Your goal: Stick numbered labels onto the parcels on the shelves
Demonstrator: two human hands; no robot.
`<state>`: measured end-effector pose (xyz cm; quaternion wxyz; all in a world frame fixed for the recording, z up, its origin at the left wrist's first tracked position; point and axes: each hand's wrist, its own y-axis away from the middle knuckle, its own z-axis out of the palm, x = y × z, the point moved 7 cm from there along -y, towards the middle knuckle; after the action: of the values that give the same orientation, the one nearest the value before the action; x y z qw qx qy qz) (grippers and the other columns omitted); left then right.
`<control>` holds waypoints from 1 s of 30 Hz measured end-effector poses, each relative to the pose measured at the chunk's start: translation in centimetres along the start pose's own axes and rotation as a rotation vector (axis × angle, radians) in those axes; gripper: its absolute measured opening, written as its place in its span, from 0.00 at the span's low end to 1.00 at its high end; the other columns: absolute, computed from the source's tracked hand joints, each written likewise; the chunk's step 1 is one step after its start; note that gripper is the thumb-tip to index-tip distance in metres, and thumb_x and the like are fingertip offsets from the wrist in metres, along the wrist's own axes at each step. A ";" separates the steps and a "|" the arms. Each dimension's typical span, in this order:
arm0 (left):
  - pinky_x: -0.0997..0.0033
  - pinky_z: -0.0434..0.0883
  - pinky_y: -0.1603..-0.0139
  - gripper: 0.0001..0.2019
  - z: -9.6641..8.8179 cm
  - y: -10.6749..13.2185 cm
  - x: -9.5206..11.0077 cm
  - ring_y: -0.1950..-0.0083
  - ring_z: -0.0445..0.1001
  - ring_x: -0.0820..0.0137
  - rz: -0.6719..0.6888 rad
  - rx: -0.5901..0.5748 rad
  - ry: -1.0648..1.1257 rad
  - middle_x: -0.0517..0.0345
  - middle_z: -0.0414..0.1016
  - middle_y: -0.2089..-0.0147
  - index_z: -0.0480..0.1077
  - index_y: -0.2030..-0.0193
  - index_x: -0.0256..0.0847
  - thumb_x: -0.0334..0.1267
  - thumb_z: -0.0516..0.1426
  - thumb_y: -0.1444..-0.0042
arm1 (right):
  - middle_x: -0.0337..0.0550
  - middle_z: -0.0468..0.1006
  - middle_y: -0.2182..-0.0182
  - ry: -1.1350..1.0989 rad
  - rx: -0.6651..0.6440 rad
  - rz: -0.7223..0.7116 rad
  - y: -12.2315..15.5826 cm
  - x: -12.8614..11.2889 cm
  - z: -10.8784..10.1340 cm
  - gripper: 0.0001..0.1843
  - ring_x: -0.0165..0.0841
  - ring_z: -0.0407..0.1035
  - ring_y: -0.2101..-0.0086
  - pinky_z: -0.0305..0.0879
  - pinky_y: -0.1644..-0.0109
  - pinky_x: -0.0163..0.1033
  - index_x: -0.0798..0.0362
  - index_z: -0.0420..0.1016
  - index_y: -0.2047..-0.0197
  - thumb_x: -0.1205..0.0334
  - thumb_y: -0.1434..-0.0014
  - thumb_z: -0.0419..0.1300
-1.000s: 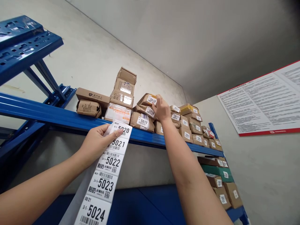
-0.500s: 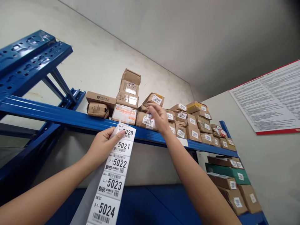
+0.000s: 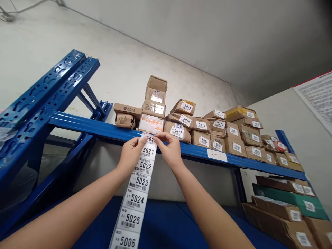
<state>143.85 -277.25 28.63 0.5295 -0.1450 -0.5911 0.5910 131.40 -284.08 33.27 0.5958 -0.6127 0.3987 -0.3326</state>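
A long white strip of numbered barcode labels [image 3: 138, 188] hangs down in front of me, showing 5021 to 5025. My left hand [image 3: 131, 154] pinches the strip's top from the left. My right hand [image 3: 167, 147] pinches the topmost label from the right, fingertips nearly meeting the left hand's. Both hands are held just below the top blue shelf beam [image 3: 85, 124]. Above them sits a stack of brown parcels, the nearest labelled 5017 [image 3: 177, 131], with 5018 [image 3: 185, 120] and 5019 [image 3: 187, 106] on top.
Several more labelled brown parcels [image 3: 233, 133] line the top shelf to the right. Unlabelled boxes [image 3: 153, 103] stand at its left. A lower shelf at right holds more boxes and a green one [image 3: 287, 199]. A blue upright [image 3: 38, 103] rises at left. A wall notice [image 3: 317, 97] hangs at right.
My right hand has left the 5019 parcel and come down to the top of the label strip beside my left hand. The view has swung left.
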 end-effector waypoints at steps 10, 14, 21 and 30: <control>0.75 0.58 0.78 0.15 -0.5 -0.3 0.8 0.79 0.63 0.75 -0.013 -0.105 -0.344 0.64 0.68 0.80 0.67 0.79 0.39 0.47 0.64 0.58 | 0.40 0.73 0.73 0.264 0.174 -0.173 -5.0 -1.0 0.8 0.04 0.33 0.68 0.71 0.65 0.62 0.40 0.52 0.71 0.72 0.64 0.46 0.57; 0.75 0.60 0.74 0.17 -1.1 0.3 0.3 0.75 0.64 0.74 0.024 -0.133 -0.319 0.62 0.68 0.78 0.67 0.78 0.39 0.51 0.59 0.51 | 0.40 0.70 0.74 0.562 0.066 -0.100 -6.4 -0.2 1.5 0.02 0.35 0.66 0.71 0.63 0.62 0.43 0.52 0.71 0.72 0.67 0.47 0.60; 0.74 0.64 0.75 0.19 -2.0 -0.6 0.7 0.75 0.67 0.71 -0.032 -0.066 -0.133 0.59 0.72 0.75 0.71 0.72 0.38 0.55 0.59 0.55 | 0.53 0.69 0.57 0.889 0.135 -0.201 -5.1 -2.0 1.7 0.19 0.44 0.66 0.59 0.64 0.63 0.44 0.53 0.70 0.52 0.68 0.49 0.62; 0.77 0.57 0.78 0.20 -2.3 -0.4 1.8 0.79 0.61 0.76 0.080 0.008 -0.110 0.63 0.68 0.80 0.72 0.75 0.37 0.56 0.58 0.52 | 0.43 0.78 0.68 -0.031 -0.260 0.039 -2.5 -1.9 3.6 0.10 0.33 0.71 0.68 0.68 0.60 0.42 0.52 0.76 0.65 0.57 0.51 0.64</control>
<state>145.16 -274.66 29.18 0.4728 -0.1337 -0.6107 0.6210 133.91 -280.76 35.65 0.5238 -0.6818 0.4412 -0.2570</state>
